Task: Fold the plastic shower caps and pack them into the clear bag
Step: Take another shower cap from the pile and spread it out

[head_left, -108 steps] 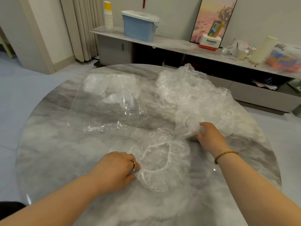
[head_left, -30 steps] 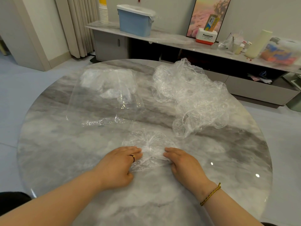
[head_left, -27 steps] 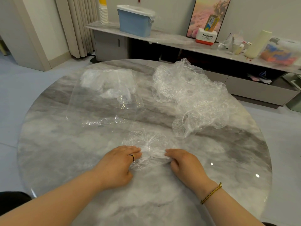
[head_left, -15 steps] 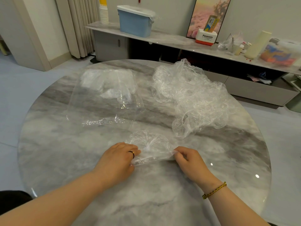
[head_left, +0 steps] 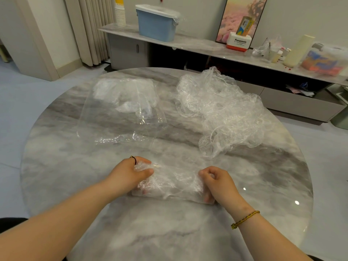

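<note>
Left hand [head_left: 128, 176] and right hand [head_left: 220, 183], fingers curled, each grip tight on one shower cap [head_left: 175, 183]; box [head_left: 239, 42] lettered "Panasonic" behind.

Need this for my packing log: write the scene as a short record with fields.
surface: round marble table
left hand: grips the left end of the shower cap
right hand: pinches the right end of it
shower cap: gathered into a flat band between the hands, near side of the table
pile of caps: loose and crumpled, far right of the table
clear bag: lies flat at far left, white plastic inside at its far end
stage: folding; this cap not yet in the bag
</note>
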Tool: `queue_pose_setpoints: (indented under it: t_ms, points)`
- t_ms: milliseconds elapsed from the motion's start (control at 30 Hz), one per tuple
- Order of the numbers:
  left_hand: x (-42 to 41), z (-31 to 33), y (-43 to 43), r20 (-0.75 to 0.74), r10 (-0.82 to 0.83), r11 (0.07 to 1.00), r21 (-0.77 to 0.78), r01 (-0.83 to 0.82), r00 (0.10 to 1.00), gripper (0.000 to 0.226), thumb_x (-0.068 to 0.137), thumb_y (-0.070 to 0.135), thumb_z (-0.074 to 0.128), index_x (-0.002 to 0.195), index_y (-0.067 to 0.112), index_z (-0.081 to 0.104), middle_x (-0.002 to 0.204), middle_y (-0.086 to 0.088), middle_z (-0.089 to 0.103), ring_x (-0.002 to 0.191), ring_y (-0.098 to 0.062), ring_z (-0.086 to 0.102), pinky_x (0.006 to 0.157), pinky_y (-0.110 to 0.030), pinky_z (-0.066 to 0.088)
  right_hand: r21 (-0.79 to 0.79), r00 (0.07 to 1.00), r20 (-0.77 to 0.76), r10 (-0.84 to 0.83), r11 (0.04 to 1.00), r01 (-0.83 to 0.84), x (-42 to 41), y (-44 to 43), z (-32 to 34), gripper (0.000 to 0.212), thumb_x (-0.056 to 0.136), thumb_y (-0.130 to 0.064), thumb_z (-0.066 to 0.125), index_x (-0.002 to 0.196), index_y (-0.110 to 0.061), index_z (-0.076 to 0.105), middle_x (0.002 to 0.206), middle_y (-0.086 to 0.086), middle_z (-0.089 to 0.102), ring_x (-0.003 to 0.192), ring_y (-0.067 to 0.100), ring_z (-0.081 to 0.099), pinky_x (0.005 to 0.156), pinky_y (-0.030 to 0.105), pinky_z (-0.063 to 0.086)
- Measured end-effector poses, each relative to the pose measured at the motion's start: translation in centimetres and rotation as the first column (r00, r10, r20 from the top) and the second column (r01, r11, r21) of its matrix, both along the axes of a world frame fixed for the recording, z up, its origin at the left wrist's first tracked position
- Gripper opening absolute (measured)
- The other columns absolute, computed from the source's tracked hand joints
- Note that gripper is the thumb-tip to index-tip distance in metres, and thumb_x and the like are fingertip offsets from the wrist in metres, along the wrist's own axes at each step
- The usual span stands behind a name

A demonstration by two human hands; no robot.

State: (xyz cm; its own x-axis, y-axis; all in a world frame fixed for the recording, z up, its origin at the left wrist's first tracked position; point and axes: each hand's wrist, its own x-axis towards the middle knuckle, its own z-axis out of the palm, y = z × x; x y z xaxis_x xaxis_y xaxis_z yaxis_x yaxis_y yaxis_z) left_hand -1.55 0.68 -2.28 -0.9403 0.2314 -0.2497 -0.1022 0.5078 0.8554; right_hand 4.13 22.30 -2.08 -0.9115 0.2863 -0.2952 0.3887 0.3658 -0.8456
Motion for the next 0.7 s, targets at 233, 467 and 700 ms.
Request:
queue_pose_setpoints:
  t_ms: [233,467,700]
  points:
    - [1.5,-0.2,1.3,-0.791,-0.269,0.885,-0.428,-0.183,0.549,0.039,0.083,0.036,0.044,0.119,0.022,0.045,0.107,-0.003,0.048,0.091,-0.023,0.051,0.084,-0.034,0.037,0.49,0.998,0.026,0.063,0.869,-0.068,0.4,-1.3,-0.7,0.025,0.095,-0.036,0.045,0.11,-0.021,0.056,0.08,0.0,0.064,0.086,0.017,0.061,0.066,0.023,0.039]
    - [3.1,-3.5,2.1,-0.522,-0.682,0.619,-0.785,0.022,0.512,0.069,0.101,0.036,0.003,0.111,0.014,0.068,0.121,-0.005,0.063,0.122,-0.021,0.04,0.11,-0.041,0.01,0.713,0.994,0.059,0.092,0.693,-0.106,0.5,-1.3,-0.9,0.041,0.1,-0.033,0.031,0.139,-0.02,0.028,0.114,0.0,0.059,0.101,0.02,0.058,0.067,0.024,0.035]
    - [2.7,-4.5,1.8,-0.39,-0.628,0.593,-0.801,0.088,0.674,0.077,0.099,0.046,0.001,0.111,0.009,0.067,0.115,-0.011,0.065,0.117,-0.023,0.045,0.107,-0.03,0.01,0.88,0.881,-0.296,0.369,0.464,0.101,0.7,-3.1,-2.7,0.037,0.086,-0.023,0.035,0.11,-0.012,0.06,0.117,0.013,0.064,0.116,0.026,0.044,0.103,0.041,0.027]
